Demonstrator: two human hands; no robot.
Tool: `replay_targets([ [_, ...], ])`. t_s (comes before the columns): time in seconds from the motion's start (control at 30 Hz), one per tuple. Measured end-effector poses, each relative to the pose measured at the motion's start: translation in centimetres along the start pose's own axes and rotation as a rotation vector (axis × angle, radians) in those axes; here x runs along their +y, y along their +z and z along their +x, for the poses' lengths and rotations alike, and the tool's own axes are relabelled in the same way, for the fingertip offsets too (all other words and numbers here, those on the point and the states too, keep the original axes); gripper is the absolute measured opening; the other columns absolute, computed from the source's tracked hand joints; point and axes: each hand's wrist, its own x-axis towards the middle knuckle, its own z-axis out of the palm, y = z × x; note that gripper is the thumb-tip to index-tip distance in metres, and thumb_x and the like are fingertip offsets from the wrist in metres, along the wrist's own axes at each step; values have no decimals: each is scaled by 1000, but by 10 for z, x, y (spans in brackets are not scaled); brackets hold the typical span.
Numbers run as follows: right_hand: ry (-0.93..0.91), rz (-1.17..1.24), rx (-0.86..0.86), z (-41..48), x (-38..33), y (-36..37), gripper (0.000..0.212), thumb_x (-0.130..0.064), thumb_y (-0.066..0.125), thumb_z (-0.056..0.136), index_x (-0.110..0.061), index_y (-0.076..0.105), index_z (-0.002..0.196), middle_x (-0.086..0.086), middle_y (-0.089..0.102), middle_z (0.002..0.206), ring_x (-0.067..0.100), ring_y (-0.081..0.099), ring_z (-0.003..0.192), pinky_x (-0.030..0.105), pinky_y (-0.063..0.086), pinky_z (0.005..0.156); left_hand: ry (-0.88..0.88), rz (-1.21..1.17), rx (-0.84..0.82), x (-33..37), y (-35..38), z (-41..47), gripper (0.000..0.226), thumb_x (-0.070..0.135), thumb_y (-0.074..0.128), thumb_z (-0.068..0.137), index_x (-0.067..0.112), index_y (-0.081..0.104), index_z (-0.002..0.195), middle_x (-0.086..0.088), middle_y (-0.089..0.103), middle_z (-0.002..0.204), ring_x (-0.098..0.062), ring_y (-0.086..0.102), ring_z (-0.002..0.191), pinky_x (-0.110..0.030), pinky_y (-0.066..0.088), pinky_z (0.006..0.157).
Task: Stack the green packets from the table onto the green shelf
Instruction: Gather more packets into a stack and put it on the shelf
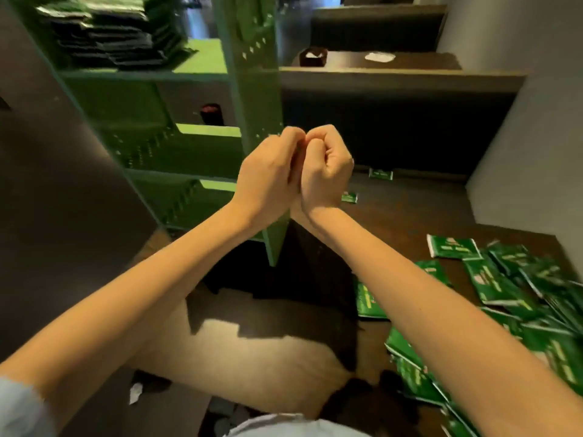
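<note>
Head cam: left hand (268, 178) & right hand (326, 170) curled into fists, pressed together, holding nothing visible. Stack of packets (113, 29) already on top of green shelf (202, 74); lots of loose packets (504, 288) left on table (410, 216), so approx partway done.

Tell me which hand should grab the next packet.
Right, probably. The right hand is on the side where the loose green packets lie; the left hand is nearer the green shelf. Both look empty.
</note>
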Motion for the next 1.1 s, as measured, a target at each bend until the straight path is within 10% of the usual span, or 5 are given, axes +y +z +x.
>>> replay_targets([
  [0.13, 128, -185, 51, -15, 52, -111, 22, -1, 42, 86, -2, 58, 71, 0, 49, 62, -7, 50, 59, 6, 33, 54, -29, -121, -340, 62, 84, -22, 50, 40, 31, 83, 4, 56, 107, -12, 64, 86, -29, 58, 78, -40, 47, 61],
  [0.4, 615, -882, -6, -46, 141, -326, 21, -20, 44, 93, -13, 60, 104, 4, 62, 86, 26, 55, 78, 32, 38, 64, -26, -192, -892, 176, 251, -70, 39, 28, 56, 89, 11, 51, 123, -13, 59, 120, -33, 54, 112, -41, 46, 89],
  [0.53, 1052, -1202, -379, -77, 174, -411, 84, -50, 62, 82, -20, 20, 148, 14, 27, 151, 36, 23, 140, 49, 24, 110, -549, -32, -1248, 200, 296, -111, 97, 58, 65, 78, 19, 12, 150, -15, 10, 157, -40, 10, 144, -56, 20, 113],
  [0.7, 1047, -1292, -984, -107, 192, -429, 126, -70, 65, 67, -32, -26, 145, 21, -40, 147, 43, -38, 133, 64, -15, 107, -1112, -60, -1181, 201, 319, -148, 89, 66, 35, 90, 20, -9, 152, -16, -13, 159, -39, -9, 146, -59, 7, 115],
  [1.1, 855, -1406, -1012, -110, 233, -408, 120, -84, 41, 70, -19, -26, 146, 22, -37, 148, 44, -34, 135, 67, -16, 105, -1045, -287, -1154, 170, 326, -152, 73, 44, 70, 78, 7, 39, 133, -14, 57, 121, -31, 56, 112, -45, 51, 94],
])
